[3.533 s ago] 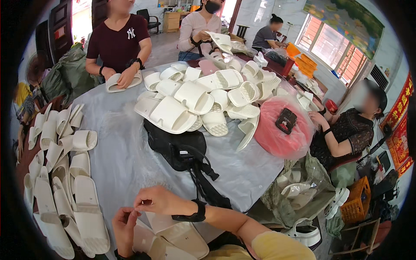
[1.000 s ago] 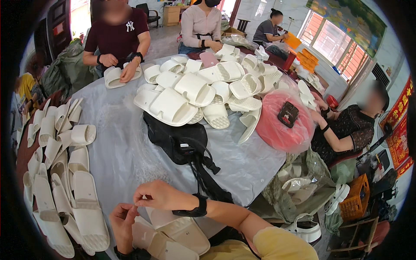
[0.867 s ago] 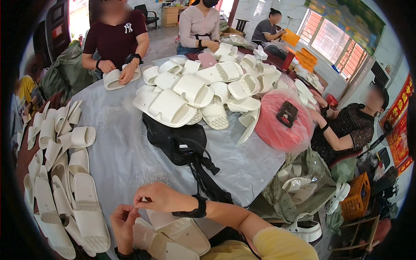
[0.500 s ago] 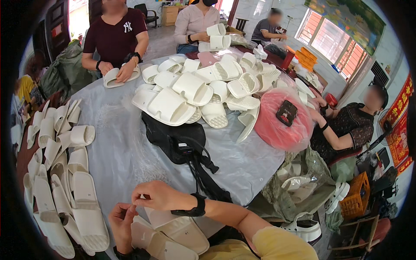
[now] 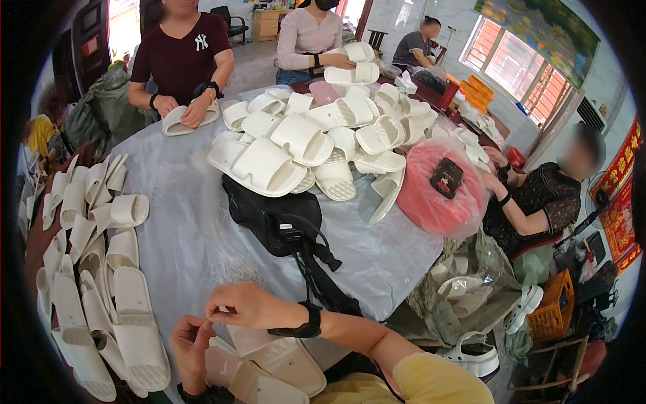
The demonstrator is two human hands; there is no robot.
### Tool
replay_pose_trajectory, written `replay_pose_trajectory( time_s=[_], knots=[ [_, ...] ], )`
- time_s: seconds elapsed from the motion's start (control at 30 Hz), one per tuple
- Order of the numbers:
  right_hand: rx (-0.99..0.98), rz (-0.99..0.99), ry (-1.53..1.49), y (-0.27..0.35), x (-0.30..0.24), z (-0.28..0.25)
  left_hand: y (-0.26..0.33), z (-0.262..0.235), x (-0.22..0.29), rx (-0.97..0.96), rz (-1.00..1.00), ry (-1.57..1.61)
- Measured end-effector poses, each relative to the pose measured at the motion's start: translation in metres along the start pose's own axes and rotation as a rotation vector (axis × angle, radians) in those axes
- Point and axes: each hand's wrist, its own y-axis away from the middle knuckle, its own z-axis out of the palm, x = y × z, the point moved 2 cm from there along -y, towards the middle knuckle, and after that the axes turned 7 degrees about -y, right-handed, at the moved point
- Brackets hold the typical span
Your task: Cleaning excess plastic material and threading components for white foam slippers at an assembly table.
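Close over the lap, two hands meet above a pair of cream slides.

Leftmost, rows of white slides [image 5: 101, 269] lie along the edge of the grey-covered table [image 5: 188, 229]. Next, the left hand [image 5: 190, 350] is raised with fingers bent, its fingertips touching those of the right hand [image 5: 245, 306], which wears a black wristband [image 5: 306, 323]; whether anything is pinched between them cannot be told. Just below and right of the hands, the cream slides [image 5: 269, 367] rest soles-up at the table's near edge. Further right, a black bag [image 5: 272, 215] sits mid-table before a heap of white slides [image 5: 303, 135], then a pink bundle [image 5: 437, 195] beside a seated person [image 5: 538, 202].
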Motion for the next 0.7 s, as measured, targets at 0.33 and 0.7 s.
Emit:
replay_pose_trajectory(
  time_s=[0.33,0.7],
  knots=[
    [0.047,0.052,-0.067,0.0,0.009,-0.003,-0.001,-0.001,0.0,0.024,0.003,0.027],
    [0.011,0.12,-0.069,0.001,0.008,-0.002,-0.001,-0.002,-0.003,-0.042,-0.015,0.048]
  ],
)
